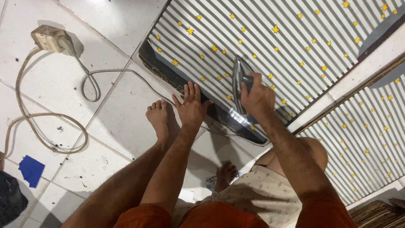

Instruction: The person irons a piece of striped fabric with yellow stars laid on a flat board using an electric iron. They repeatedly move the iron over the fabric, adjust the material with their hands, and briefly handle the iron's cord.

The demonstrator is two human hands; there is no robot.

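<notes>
— What does the iron point(240, 86) look like from the head camera?
— Silvery metal soleplate, dark handle, standing on the striped, star-printed cloth point(270, 46) near its dark front edge.
— Which way does it run?
— Its long axis is near upright in the frame, tip pointing away.
— And the hands?
— The right hand point(257, 97) has its fingers wrapped around the handle; the left hand point(192, 107) lies flat, fingers spread, on the cloth's edge.

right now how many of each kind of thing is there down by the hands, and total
iron, held in the right hand: 1
striped star-print mats: 2, one under the left hand, one to the side
wall plug block: 1
cord on the floor: 1
blue scrap: 1
total: 6
</notes>
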